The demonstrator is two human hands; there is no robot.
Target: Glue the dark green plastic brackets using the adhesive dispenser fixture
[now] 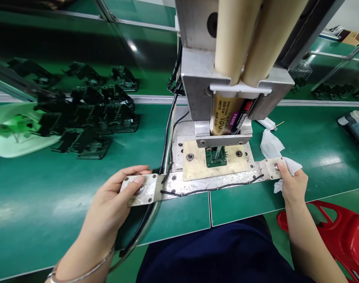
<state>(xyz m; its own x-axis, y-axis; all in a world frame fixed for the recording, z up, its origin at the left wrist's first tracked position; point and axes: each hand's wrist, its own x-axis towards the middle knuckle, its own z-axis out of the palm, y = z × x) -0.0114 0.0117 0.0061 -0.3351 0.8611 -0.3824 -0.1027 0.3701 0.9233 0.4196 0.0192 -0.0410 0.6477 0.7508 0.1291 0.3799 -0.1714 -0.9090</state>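
My left hand [113, 200] grips the left end of a flat steel bar [208, 182], its thumb pressing a round metal button [138, 190]. My right hand [293, 184] rests on the bar's right end, with the index finger on a similar button [276, 166] and a white wipe [289, 167] bunched beneath the fingers. Between my hands, a green-and-black part [216, 156] sits on a beige plate [214, 164]. Directly above it, a metal clamp holds a gold 3M adhesive cartridge [231, 116], its tip hidden, below two beige tubes [236, 39].
Several black plastic parts [87, 114] lie on the green bench [49, 188] at left. A loose white wipe [270, 144] and small white tube [266, 124] lie right of the fixture. Black cables [167, 145] run beside it. A red stool [341, 232] stands at lower right.
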